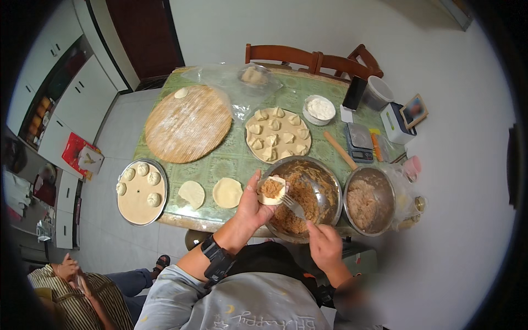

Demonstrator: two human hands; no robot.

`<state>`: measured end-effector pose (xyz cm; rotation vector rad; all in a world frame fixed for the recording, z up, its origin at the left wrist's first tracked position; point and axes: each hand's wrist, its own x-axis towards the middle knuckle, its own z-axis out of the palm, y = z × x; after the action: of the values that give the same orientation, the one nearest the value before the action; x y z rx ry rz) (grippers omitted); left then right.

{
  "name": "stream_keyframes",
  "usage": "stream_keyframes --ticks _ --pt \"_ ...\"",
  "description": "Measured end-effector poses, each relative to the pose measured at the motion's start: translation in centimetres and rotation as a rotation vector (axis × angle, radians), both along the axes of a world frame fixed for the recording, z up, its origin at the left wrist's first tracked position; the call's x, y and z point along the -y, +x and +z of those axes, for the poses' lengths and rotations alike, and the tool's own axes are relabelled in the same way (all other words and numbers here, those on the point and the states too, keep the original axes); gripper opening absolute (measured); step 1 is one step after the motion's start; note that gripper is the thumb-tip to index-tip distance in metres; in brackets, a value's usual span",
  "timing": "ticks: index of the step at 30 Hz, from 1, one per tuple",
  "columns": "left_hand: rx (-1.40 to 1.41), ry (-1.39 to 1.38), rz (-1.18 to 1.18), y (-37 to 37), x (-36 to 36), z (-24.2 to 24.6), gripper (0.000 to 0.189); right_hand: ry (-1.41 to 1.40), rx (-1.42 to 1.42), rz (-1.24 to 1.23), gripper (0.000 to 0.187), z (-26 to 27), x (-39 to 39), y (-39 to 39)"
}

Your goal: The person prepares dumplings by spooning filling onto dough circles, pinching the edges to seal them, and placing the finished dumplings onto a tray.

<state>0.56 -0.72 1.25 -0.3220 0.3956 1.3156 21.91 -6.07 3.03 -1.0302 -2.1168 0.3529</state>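
Note:
On the palm side of my left hand (250, 206) rests a round dough wrapper (277, 201) with a mound of brown minced filling (271, 189) in its middle. My right hand (326, 243) grips a metal fork (295, 208), whose tines reach the wrapper's right edge. Below the fork, a large steel bowl (333, 177) contains more brown filling (299, 218). Two flat dough wrappers, a left one (192, 194) and a right one (227, 193), lie on the table to the left of my left hand.
Pleated buns (154, 178) sit on a round tray (138, 206); pointed dumplings (274, 125) fill another tray (264, 154). A floured board (187, 128), flour bowl (319, 110), kitchen scale (359, 138) and second filling bowl (392, 194) share the table (177, 169). Another person (86, 293) sits at left.

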Motion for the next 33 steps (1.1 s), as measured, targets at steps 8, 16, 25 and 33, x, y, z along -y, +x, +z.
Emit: stream_keyframes --ticks 8,16,25,33 --pt "-0.393 0.12 -0.191 0.4 1.3 1.1 0.047 -0.848 -0.378 0.0 0.025 1.7 -1.7 -0.1" --pt "-0.501 0.053 -0.213 0.6 2.1 -0.9 0.046 -0.632 -0.173 -0.006 0.02 3.7 -1.6 -0.3" --pt "-0.45 0.123 -0.165 0.6 2.1 0.0 0.047 -0.487 0.63 -0.153 0.012 -2.6 -4.6 2.1" --pt "-0.372 0.215 -0.125 1.2 2.3 1.5 0.048 -0.478 -0.129 -0.098 0.015 0.5 -4.1 -1.5"
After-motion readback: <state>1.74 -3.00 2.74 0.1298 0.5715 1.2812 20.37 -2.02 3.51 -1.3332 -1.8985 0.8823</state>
